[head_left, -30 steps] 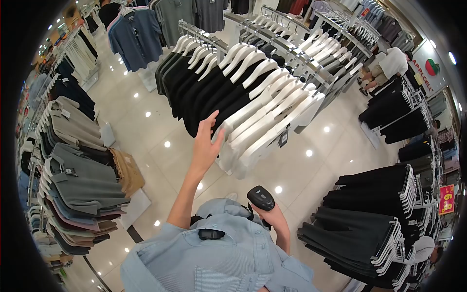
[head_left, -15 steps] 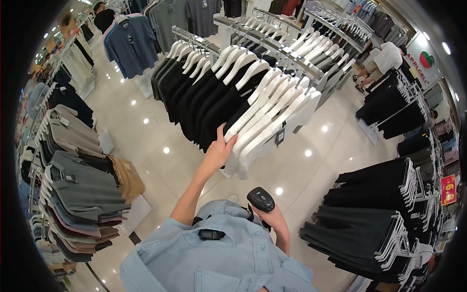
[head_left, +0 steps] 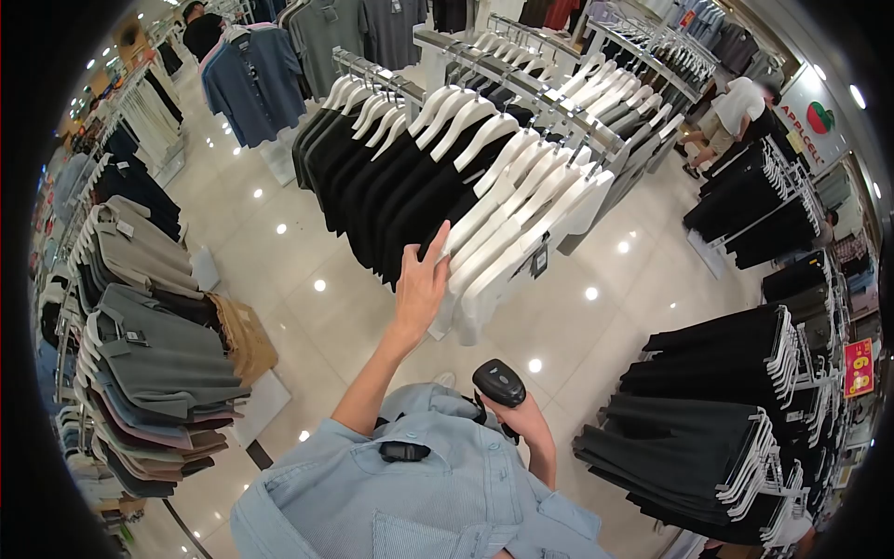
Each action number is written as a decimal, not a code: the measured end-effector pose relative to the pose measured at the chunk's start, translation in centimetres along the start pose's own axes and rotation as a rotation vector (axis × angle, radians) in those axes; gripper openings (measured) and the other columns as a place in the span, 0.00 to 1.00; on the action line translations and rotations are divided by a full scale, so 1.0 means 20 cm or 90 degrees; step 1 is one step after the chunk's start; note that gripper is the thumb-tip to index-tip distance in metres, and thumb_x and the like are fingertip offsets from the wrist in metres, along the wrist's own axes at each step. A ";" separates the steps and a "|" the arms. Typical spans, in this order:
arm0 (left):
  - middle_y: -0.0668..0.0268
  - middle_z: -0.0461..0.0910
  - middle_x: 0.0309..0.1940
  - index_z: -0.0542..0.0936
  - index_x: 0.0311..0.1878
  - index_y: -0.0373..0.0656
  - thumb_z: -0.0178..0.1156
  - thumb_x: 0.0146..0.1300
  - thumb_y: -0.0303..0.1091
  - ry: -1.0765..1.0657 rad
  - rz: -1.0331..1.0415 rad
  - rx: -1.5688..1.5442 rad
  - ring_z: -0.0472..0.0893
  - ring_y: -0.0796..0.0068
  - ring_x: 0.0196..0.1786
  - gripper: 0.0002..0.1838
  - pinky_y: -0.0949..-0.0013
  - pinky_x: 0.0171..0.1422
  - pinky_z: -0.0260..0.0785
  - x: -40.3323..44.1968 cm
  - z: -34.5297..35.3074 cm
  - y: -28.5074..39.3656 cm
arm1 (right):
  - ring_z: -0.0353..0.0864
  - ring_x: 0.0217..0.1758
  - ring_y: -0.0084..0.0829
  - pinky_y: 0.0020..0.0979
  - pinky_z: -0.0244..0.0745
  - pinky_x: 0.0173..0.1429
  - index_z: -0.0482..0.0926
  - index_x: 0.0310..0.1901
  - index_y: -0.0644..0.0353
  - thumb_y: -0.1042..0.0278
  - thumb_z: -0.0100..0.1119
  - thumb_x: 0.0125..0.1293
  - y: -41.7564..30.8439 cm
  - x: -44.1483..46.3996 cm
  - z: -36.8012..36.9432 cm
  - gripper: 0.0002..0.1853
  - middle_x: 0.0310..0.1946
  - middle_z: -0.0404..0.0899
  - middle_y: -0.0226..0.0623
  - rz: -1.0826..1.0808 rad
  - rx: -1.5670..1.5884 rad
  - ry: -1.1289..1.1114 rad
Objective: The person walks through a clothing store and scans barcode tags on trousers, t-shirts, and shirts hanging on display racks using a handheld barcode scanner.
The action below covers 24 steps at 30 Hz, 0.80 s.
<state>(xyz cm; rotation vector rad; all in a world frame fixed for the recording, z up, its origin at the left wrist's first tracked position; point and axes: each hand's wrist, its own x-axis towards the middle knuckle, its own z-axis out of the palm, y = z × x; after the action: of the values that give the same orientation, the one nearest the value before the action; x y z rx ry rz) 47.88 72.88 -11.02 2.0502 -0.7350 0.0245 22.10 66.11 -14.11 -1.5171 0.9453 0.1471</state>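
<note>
My left hand (head_left: pixel 422 287) is at the near side of the clothes rack, its fingers apart, touching the garments where the black shirts (head_left: pixel 396 200) meet the white shirts (head_left: pixel 503 247). All of these hang on white hangers from a metal rail (head_left: pixel 531 84). A dark tag (head_left: pixel 540 259) hangs at the outermost white shirt. My right hand (head_left: pixel 523 415), low and close to my body, is wrapped round a black handheld scanner (head_left: pixel 500 383), whose head points up and forward.
Grey and beige shirts (head_left: pixel 154 349) hang on the left, beside a brown bag (head_left: pixel 242 335). Dark trousers (head_left: pixel 675 447) hang at the right. A person in a white top (head_left: pixel 740 107) is at the upper right, another in black (head_left: pixel 202 35) at the upper left.
My left hand first moved right onto the edge of the white shirts; its fingers have since spread and reach a little higher. My right hand stays put with the scanner.
</note>
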 end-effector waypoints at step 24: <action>0.48 0.67 0.53 0.75 0.58 0.38 0.57 0.54 0.17 0.093 0.125 0.085 0.69 0.50 0.57 0.25 0.57 0.59 0.67 0.03 0.00 0.12 | 0.70 0.24 0.18 0.25 0.66 0.31 0.82 0.34 0.60 0.57 0.72 0.58 0.01 -0.05 -0.03 0.15 0.20 0.75 0.25 -0.031 -0.008 -0.006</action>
<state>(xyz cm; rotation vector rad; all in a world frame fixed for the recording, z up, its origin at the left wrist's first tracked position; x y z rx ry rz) 47.07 71.67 -9.00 2.0693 -0.8585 0.3397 21.00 66.00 -13.62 -1.5482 0.9002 0.1259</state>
